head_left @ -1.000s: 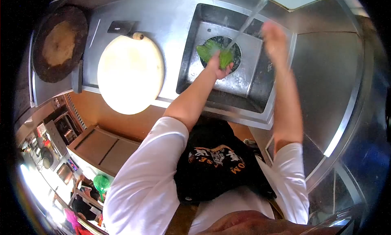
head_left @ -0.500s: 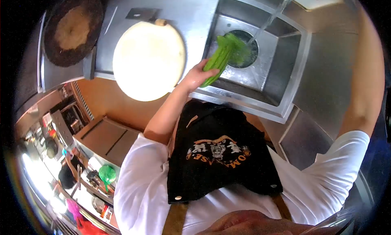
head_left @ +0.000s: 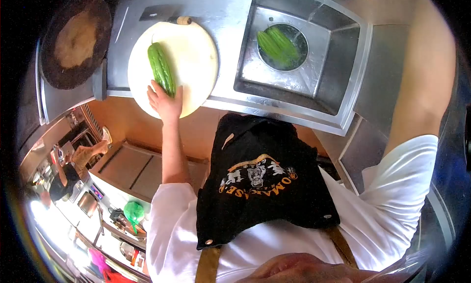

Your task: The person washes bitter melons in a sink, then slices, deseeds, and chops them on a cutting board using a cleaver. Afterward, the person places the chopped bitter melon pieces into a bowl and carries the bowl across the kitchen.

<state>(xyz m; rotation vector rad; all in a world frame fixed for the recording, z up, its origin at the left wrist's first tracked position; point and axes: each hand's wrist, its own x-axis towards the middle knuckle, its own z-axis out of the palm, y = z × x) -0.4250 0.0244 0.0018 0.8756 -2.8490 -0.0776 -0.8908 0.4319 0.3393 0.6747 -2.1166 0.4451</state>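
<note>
Shifted from the sink (head_left: 250,77) to the round board (head_left: 196,72), one green vegetable (head_left: 161,67) has the left hand (head_left: 166,102) loosely round its end (right fingers hidden, can't tell).

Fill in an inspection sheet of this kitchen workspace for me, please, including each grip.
Surface: steel counter with a round board and a sink.
Job's things: long green vegetable on the board; more green vegetables over the sink's drain.
Clutter: knife behind the board, its handle by the rim.
Grip: left hand at the board vegetable's near end, fingers and thumb either side, firmness unclear; right hand out of view.
Cables: nothing seen.
Surroundings: dark round pan at left; another person and a green bag in the background.
</note>
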